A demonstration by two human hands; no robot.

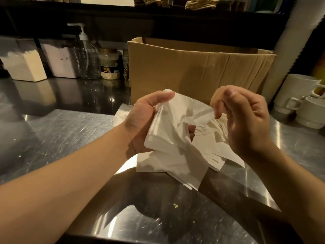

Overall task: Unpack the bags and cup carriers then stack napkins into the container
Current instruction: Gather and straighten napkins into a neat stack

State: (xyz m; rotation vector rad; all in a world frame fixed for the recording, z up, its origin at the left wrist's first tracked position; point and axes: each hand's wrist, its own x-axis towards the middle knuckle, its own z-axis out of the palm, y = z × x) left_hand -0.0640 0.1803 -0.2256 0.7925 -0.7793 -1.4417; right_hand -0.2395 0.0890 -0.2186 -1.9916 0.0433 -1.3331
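**Over the steel table: napkin bundle in both hands**

Above the table point(58, 131), just in front of the cardboard box point(198, 71), held up: a bundle of white napkins point(168, 134), wrapped partly in thin clear film. Left hand point(140, 120) curled round the bundle's left side, thumb on top, fingers beneath; grip full and firm, probably to steady the stack. Right hand point(246, 124) pinching the film's loose edge point(202, 111) between fingertips; narrow grip, seemingly to peel the wrapper off. More loose napkins point(175, 166) lying fanned on the table directly below, likely dropped there for stacking later. Far left, two clear containers point(24, 66) holding white paper goods, well apart from the hands. Beside them a pump bottle point(86, 55) and a jar point(109, 64) with a dark label; print too small to read. Right edge: stacked white cups point(297, 95).
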